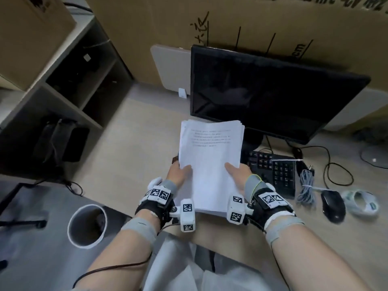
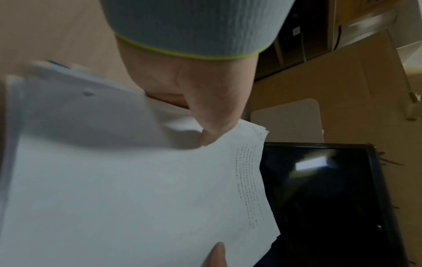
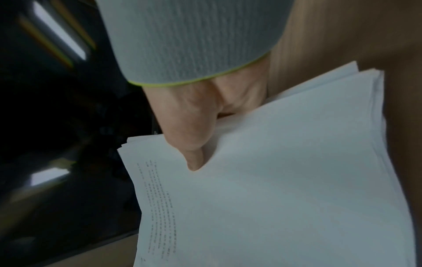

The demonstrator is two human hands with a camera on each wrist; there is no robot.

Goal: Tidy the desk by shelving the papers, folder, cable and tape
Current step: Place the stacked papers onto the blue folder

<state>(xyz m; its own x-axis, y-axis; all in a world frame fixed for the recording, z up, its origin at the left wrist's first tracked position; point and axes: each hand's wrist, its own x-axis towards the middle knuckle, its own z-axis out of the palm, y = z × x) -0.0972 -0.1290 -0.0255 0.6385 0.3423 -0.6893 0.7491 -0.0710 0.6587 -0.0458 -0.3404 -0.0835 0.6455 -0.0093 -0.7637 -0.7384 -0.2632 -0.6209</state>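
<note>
- Pale wood desk point(image 1: 134, 127) fills the scene, with one large cardboard sheet point(image 1: 231, 22) standing along its far edge behind everything the fingers reach toward.
- Far to the left of the left fingers stands one open shelf unit point(image 1: 69, 85) with four dark compartments showing; one black bag point(image 1: 60, 139) fills the lowest near one.
- Below and left of the left wrist sits one white-rimmed round bin point(image 1: 87, 224), off the desk.
- One left hand point(image 1: 178, 172) holds the left edge of the papers point(image 1: 210, 160), its thumb lying on the top sheet and its fingers hidden beneath the stack.
- One stack of white papers, held between both hands above the desk, carries a few lines of small print near its far end; the sheets are slightly fanned at that end.
- One right hand point(image 1: 238, 172) holds the stack's right edge the same way; the right wrist view shows its thumb point(image 3: 194, 144) pressed flat onto the top sheet, the other fingers out of sight under it.
- Beyond the fingertips stands one dark monitor point(image 1: 268, 91), its screen off.
- Just right of the right fingers lies one black keyboard point(image 1: 273, 171).
- Further right lie one bundled grey cable point(image 1: 305, 185), then one black mouse point(image 1: 332, 204), then one roll of clear tape point(image 1: 362, 201), all resting on the desk, apart from both hands.
</note>
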